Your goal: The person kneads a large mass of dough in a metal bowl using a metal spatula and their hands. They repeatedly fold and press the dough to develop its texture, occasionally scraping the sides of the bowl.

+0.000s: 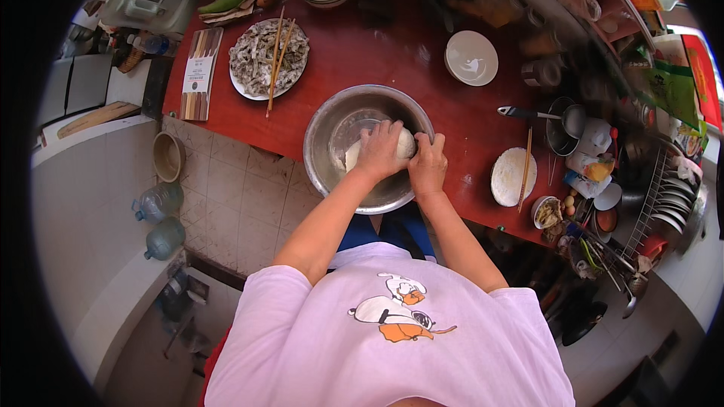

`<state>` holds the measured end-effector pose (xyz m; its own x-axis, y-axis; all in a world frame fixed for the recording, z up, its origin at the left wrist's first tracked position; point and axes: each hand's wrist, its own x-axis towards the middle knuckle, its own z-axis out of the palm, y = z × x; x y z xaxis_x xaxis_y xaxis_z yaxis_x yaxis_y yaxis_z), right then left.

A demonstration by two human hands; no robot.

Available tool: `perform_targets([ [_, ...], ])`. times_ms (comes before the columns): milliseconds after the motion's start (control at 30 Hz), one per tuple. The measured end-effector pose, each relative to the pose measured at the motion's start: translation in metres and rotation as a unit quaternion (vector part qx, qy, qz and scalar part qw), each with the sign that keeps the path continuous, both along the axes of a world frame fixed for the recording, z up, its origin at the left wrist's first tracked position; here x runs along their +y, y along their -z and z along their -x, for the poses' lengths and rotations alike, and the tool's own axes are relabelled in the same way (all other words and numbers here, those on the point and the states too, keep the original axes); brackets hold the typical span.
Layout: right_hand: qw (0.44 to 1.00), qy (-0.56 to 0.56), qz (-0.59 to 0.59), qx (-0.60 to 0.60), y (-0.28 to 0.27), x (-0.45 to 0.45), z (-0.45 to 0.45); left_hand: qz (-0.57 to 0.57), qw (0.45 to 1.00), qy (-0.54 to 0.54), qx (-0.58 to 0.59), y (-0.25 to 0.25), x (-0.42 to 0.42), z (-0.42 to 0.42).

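A wide stainless steel basin [322, 124] stands at the front edge of the red table [362, 62]. Inside it lies a pale lump of dough [405, 144], partly covered by my left hand [380, 150], whose fingers curl over it. My right hand [428, 164] grips the basin's right rim, with the fingers bent over the metal. Back left of the basin, a white plate [266, 98] holds a heap of flour-coated greyish pieces, with wooden chopsticks [275, 68] across it. To the right, a floury white bowl [509, 177] has another pair of chopsticks [526, 164] on it.
A white bowl [472, 58] stands at the back right, and packaged chopsticks [198, 73] lie at the left end. A ladle [573, 120] rests over a dark pot [557, 144]. Beyond are a wire dish rack [645, 209] and eggs [569, 203]. Water jugs [161, 203] stand on the floor, left.
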<state>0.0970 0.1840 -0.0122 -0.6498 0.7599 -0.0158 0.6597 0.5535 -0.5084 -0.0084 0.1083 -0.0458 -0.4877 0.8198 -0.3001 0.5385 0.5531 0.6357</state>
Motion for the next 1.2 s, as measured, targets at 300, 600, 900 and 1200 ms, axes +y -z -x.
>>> perform_targets([
  [300, 1.0, -0.014, 0.024, 0.0, -0.005, 0.001, 0.014, -0.025, 0.914, -0.395, 0.086, 0.003, 0.006, 0.018],
  [600, 0.996, -0.075, 0.047, 0.029, 0.006, 0.015, 0.008, -0.042, 0.998, 0.021, 0.048, 0.0, 0.006, 0.019],
  [900, 0.96, -0.243, 0.132, 0.03, -0.027, 0.076, 0.029, 0.003, 1.0, -0.001, 0.0, -0.004, 0.007, -0.02],
  [1200, 0.985, 0.081, 0.047, 0.145, 0.008, -0.001, -0.008, 0.055, 0.986, -0.14, 0.079, -0.005, 0.028, 0.019],
])
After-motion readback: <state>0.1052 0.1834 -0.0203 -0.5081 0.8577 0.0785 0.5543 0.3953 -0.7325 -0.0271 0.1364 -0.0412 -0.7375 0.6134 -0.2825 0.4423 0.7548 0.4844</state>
